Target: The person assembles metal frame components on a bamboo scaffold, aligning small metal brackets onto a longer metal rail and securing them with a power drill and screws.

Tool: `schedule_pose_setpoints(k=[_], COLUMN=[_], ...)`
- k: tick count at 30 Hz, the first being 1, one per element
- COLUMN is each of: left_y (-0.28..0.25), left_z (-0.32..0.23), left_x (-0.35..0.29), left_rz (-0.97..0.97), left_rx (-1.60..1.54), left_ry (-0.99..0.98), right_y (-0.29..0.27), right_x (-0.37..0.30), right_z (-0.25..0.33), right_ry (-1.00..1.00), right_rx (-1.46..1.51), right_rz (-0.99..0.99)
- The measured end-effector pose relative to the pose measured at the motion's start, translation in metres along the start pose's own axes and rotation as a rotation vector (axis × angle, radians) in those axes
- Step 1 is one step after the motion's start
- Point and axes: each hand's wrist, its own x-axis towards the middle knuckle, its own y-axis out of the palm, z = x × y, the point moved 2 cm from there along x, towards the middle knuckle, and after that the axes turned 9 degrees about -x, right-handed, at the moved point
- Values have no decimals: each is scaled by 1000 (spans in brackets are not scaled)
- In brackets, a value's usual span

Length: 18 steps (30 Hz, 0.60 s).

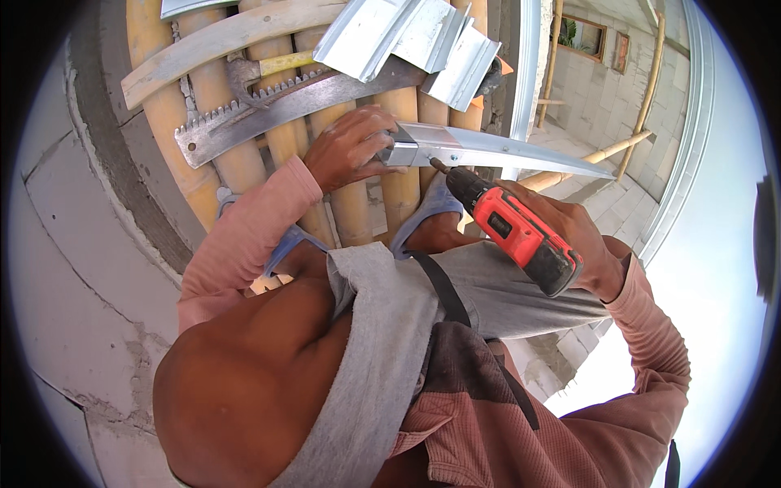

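Observation:
My left hand [351,149] is closed around the near end of a long silver metal channel [488,148] that stretches away to the right. In my right hand [573,232] is a red and black cordless drill [511,224], gripped by its handle, which is mostly hidden by the hand. The drill's bit points up and left, its tip at the channel's side beside a small screw head [454,158]; whether it touches the metal I cannot tell. A large-toothed handsaw [285,110] lies just beyond my left hand.
I squat on a platform of bamboo poles [351,213]. Across it lie a hammer [246,75] with a yellow handle, a curved wooden strip [220,50] and several cut metal pieces [390,37]. A block wall [73,244] stands at left; bamboo props [647,89] show below at right.

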Motion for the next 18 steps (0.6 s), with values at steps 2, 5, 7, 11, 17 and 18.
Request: schedule_pose_setpoints(k=[2,5,7,11,17,18], left_y=[-4,-4,-2,15,34,35], left_z=[-5,-10,-15,-29,-36,-33], left_x=[-6,-11,-13,-17,-13,-14], left_rz=[1,-3,6,-22,-278,-287], left_rx=[42,80,88,105,-201,-204], left_ry=[73,69,17,-135,-426,-426], right_y=[-1,-3,0,0,-8,-14], right_x=[1,2,1,2,11,16], right_z=[0,3,3,5,2,1], right_ry=[-17,20,-27,-41,-18,-68], right_rx=[36,21,-20,-11,22,31], right_rz=[-32,43,-12,-70,-69,-45])
